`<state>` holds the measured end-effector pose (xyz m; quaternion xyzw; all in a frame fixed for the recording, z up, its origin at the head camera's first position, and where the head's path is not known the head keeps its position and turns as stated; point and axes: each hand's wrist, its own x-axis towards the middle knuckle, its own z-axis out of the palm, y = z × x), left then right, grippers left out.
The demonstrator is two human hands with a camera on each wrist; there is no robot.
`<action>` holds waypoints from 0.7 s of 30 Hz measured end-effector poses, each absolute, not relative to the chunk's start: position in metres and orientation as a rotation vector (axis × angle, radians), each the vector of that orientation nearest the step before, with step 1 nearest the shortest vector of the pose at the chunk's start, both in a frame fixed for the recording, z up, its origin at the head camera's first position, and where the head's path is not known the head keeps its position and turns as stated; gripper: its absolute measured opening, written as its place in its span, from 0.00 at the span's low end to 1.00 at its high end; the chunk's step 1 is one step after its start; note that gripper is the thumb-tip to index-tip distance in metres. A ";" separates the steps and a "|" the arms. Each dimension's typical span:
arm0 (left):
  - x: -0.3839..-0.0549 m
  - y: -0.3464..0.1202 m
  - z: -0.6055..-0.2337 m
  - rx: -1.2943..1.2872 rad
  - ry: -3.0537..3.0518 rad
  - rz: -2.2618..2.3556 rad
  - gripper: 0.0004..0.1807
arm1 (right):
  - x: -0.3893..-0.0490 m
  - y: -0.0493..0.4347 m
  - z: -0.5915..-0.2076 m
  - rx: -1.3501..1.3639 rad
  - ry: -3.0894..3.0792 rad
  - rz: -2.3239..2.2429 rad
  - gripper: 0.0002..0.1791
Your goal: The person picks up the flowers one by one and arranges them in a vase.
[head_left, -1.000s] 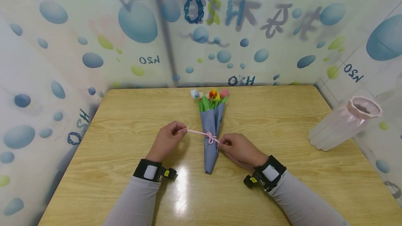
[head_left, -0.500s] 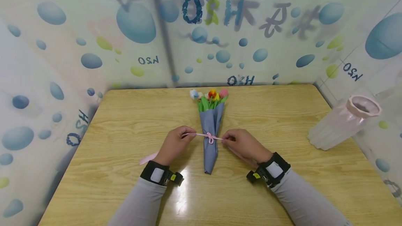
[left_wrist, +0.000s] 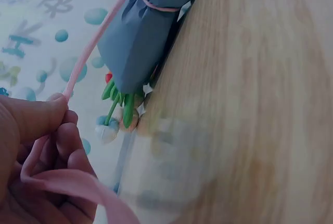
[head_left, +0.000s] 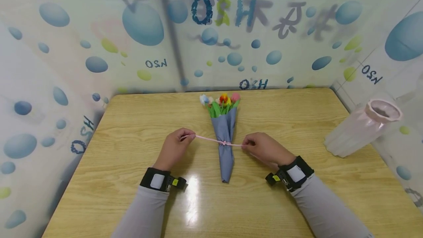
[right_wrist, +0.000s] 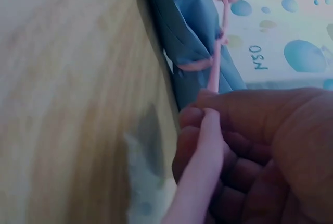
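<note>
A bouquet of small artificial tulips (head_left: pixel 224 99) in blue-grey wrapping paper (head_left: pixel 226 126) lies on the table, blossoms toward the far edge. Round its middle runs a pink ribbon (head_left: pixel 209 139), with a small knot at the front and no loops showing. My left hand (head_left: pixel 175 148) pinches one end of the ribbon between thumb and forefinger, and its tail hangs past the palm in the left wrist view. On the other side my right hand (head_left: pixel 264 148) pinches the other end close to the paper. Both ends run taut from the knot.
A white and pink ribbed vase (head_left: pixel 360 129) stands on the right of the wooden table (head_left: pixel 132 120). Behind the table is a wall covering (head_left: pixel 290 61) printed with blue and green drops. Each wrist wears a black strap with a small camera.
The bow loops at the knot have come out, leaving a small knot. My left hand moved in, then back out left; my right hand moved right. The bouquet's lower end swung slightly right.
</note>
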<state>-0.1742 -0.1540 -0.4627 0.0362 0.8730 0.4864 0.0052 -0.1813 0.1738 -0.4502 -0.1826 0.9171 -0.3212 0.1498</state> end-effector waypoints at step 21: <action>-0.177 -0.181 -0.458 -0.065 2.600 1.611 0.12 | -0.200 0.214 -0.448 -0.506 2.577 -0.790 0.09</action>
